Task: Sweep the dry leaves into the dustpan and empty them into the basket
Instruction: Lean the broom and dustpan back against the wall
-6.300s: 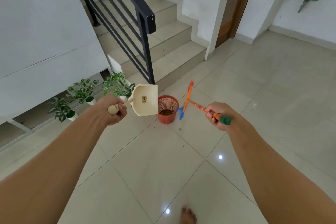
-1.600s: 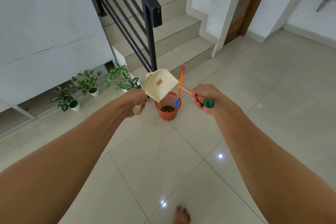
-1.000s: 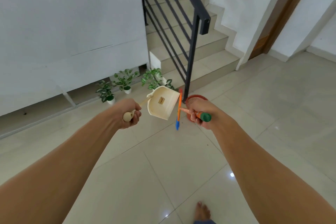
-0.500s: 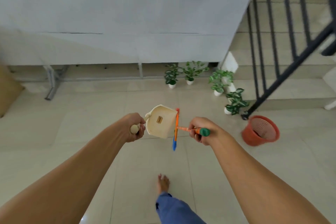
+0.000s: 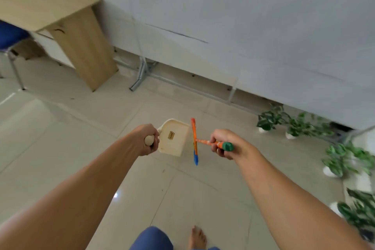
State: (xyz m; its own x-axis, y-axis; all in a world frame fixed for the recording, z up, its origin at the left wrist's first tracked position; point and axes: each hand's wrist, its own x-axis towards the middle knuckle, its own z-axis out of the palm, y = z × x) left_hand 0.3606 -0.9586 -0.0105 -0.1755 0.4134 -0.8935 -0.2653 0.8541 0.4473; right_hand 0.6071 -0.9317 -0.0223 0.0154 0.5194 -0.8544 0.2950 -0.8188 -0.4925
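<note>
The person stands on a pale tiled floor with both arms stretched forward and both tools held up in the air. The left hand is closed tight around the rounded wooden knob of the cream dustpan, whose pan hangs at about waist level with its labelled face toward the camera, clear of the floor. The right hand is wrapped firmly around the orange, green-capped handle of the small broom, whose orange and blue head stands nearly upright just beside the dustpan's open edge, close to touching it. No dry leaves can be made out on the tiles ahead, and the basket is not in view, so the step in hand looks like carrying the tools to the next patch and searching for debris. To do it well, the person should keep the pan level or tipped back so nothing left inside spills, scan along the foot of the white panel and around the potted plants at the right, where leaves are likeliest to gather, then set the pan's lip flat on the tile before brushing. Short, low strokes toward the lip would keep light leaves from scattering.
</note>
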